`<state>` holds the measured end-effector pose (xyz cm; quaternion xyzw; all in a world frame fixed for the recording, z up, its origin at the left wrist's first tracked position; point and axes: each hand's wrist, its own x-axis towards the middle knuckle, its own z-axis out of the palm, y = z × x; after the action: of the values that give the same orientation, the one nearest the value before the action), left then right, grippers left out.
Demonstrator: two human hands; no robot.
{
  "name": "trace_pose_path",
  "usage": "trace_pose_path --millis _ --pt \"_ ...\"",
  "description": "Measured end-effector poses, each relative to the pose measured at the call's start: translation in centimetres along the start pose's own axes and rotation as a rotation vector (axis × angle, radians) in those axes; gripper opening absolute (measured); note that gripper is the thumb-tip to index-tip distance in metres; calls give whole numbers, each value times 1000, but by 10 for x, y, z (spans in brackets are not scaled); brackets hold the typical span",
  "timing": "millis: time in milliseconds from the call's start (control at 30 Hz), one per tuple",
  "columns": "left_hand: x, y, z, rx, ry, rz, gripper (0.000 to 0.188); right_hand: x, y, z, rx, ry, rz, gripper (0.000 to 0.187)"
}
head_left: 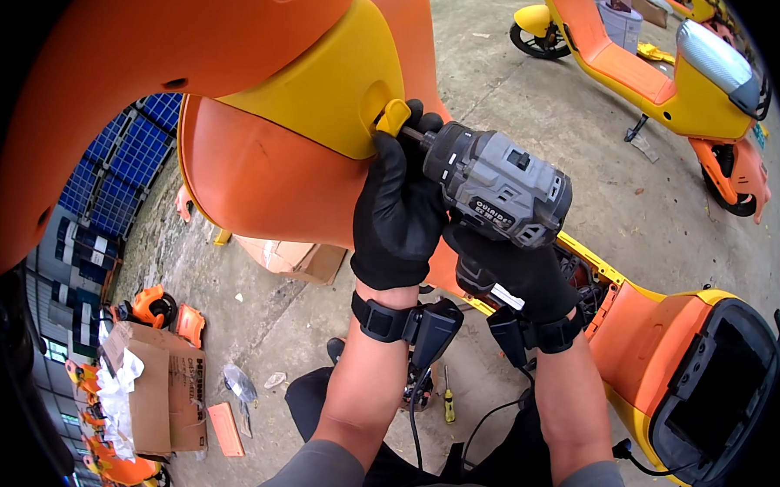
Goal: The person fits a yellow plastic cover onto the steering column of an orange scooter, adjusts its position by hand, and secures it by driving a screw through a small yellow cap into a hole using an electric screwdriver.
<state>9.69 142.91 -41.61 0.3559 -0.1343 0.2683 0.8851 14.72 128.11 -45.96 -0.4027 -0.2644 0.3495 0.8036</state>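
In a black glove, my right hand (515,271) grips a grey and black cordless drill (506,183) by its handle. The drill lies level, its bit pointing left at a small yellow hook-shaped part (393,117). My left hand (400,218), also gloved in black, pinches that part against the yellow panel (328,75) of an orange scooter body (271,169). The bit's tip reaches into or behind the yellow part; the exact contact is hidden. Part of the left fingers is covered by the drill's front.
An open scooter seat section (655,342) stands at right, close to my right forearm. A yellow screwdriver (449,405) lies on the concrete between my legs. At lower left are a cardboard box (183,391) and an orange panel (225,430). Another scooter (641,80) stands far right.
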Motion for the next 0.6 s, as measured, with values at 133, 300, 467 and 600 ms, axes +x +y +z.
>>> trace_pose_path --millis 133,300,467,600 --pt "-1 0 0 -42 -8 -10 49 1 0 0 -135 6 -127 39" --pt "0 -1 -1 -110 -61 -27 50 0 -3 4 -194 -21 -223 40" --pt "0 -4 -1 -109 -50 -15 51 -1 -6 3 -207 1 -148 41" --pt "0 -5 -2 -62 -23 4 50 -1 -6 0 -308 13 -141 41"
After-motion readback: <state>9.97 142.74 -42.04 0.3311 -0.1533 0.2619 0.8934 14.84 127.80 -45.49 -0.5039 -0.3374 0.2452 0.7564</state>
